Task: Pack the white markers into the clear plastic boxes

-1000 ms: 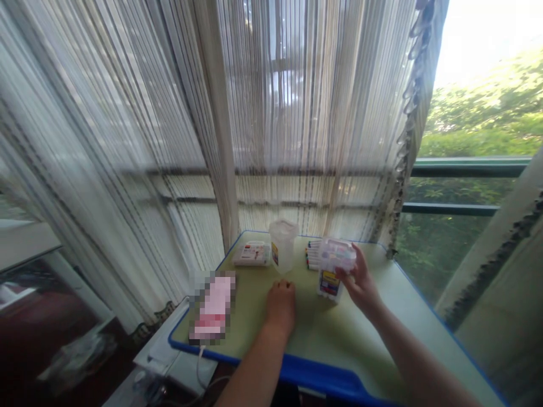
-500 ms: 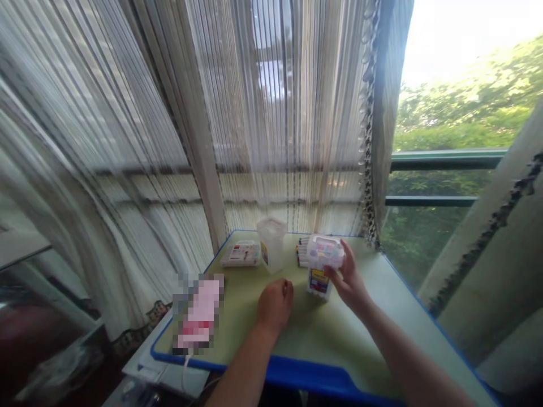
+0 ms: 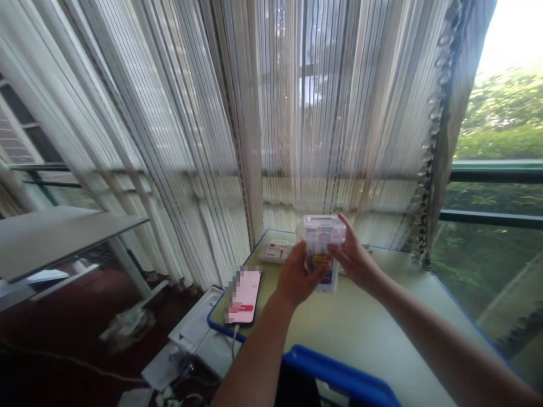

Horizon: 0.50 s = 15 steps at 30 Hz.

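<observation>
Head view: the left hand (image 3: 294, 280) and right hand (image 3: 354, 257) both grip one clear plastic container (image 3: 321, 240), its contents too blurred to tell. One phone (image 3: 245, 295) lies at eight o'clock from it.

I can see a clear plastic tub (image 3: 321, 240) held upright just above the surface (image 3: 365, 322), with a clear lid on top and a blue-and-yellow label on its side. The left hand (image 3: 294, 277) grips the near side and the right hand (image 3: 355, 260) grips the far side. From here, I can't quite make out what's inside; it looks pale.
</observation>
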Each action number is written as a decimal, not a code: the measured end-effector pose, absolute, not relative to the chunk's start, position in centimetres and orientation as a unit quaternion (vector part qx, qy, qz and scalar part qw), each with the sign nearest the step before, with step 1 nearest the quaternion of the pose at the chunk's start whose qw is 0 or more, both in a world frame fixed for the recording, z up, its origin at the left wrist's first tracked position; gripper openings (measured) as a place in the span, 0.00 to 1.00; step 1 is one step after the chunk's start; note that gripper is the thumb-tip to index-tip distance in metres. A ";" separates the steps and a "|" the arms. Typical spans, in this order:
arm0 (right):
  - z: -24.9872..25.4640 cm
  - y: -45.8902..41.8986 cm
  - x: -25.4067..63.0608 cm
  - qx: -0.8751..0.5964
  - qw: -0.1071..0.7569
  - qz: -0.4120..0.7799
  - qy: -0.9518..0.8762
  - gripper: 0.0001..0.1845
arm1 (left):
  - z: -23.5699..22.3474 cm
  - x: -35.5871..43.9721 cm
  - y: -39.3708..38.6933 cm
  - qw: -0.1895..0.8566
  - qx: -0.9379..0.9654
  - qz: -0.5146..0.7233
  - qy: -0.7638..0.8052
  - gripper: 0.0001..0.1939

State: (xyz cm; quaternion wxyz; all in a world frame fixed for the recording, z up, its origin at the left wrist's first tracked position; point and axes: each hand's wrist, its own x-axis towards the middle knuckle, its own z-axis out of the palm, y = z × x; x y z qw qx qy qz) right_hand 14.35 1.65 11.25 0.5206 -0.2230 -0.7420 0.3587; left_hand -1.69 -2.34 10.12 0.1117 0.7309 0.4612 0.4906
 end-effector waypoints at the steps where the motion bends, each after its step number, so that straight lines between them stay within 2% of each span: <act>1: 12.3 1.6 13.3 -0.213 0.520 0.345 -0.752 0.44 | 10.8 -2.7 -2.2 0.121 0.721 0.505 0.459 0.23; 7: 16.8 4.2 7.3 -0.146 0.498 0.332 -0.788 0.46 | 14.9 -9.5 1.1 0.229 0.693 0.543 0.415 0.22; 11: 18.8 8.0 4.0 -0.187 0.484 0.346 -0.782 0.44 | 16.5 -13.4 4.9 0.271 0.672 0.561 0.402 0.22; 15: 20.2 11.9 1.6 -0.233 0.444 0.390 -0.772 0.40 | 15.9 -15.7 9.4 0.299 0.661 0.554 0.409 0.22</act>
